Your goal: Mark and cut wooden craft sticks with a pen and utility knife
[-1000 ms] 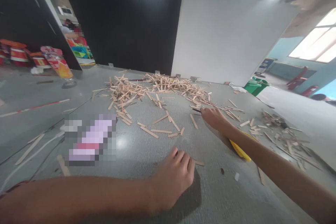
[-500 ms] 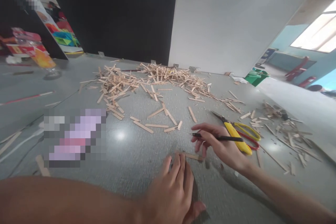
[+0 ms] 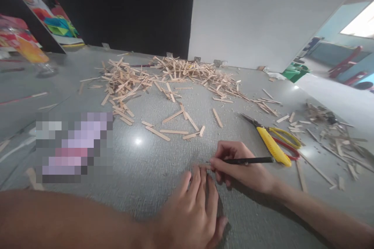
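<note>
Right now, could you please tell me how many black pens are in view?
1: the black pen is in the right hand, its front end near the left hand. Others could be hidden under the heap of wooden sticks.

A gray tabletop (image 3: 140,171) bears wooden sticks (image 3: 125,79) and pliers (image 3: 270,144).

Bottle w/ orange label (image 3: 32,49) is far fwd-L of L hand (image 3: 191,214); pixelated purple-pink item (image 3: 77,143) sits nearer. Blk panel (image 3: 125,11) & white panel (image 3: 248,17) stand beyond hands; green bin (image 3: 293,71) far fwd-R of R hand (image 3: 241,167).
</note>
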A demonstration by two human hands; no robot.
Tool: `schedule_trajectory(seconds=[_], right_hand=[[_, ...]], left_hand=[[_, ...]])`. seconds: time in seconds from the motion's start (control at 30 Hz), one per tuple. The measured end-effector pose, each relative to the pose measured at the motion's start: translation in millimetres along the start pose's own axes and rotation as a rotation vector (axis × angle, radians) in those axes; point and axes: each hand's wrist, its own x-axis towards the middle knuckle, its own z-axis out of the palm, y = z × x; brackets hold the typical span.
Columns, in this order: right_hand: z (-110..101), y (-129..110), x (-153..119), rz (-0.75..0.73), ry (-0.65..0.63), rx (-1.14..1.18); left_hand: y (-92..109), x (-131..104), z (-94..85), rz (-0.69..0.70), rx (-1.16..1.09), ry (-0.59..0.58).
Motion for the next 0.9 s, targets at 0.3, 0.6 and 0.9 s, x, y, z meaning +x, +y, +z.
schedule_trajectory(seconds=[0.3,0.6,0.9], right_hand=[[8.5,3.4,0.0,-0.099,0.077,-0.186],[8.7,2.3,0.4,-0.081,0.077,-0.164],[7.2,5.8,-1.6,-0.094,0.093,-0.186]], left_hand=[[-0.4,3.3,-2.9,0.034,0.019,0.011],[3.0,-1.0,-4.9,0.048,0.017,-0.191],[3.5,-0.8,-5.2,0.064,0.016,-0.208]])
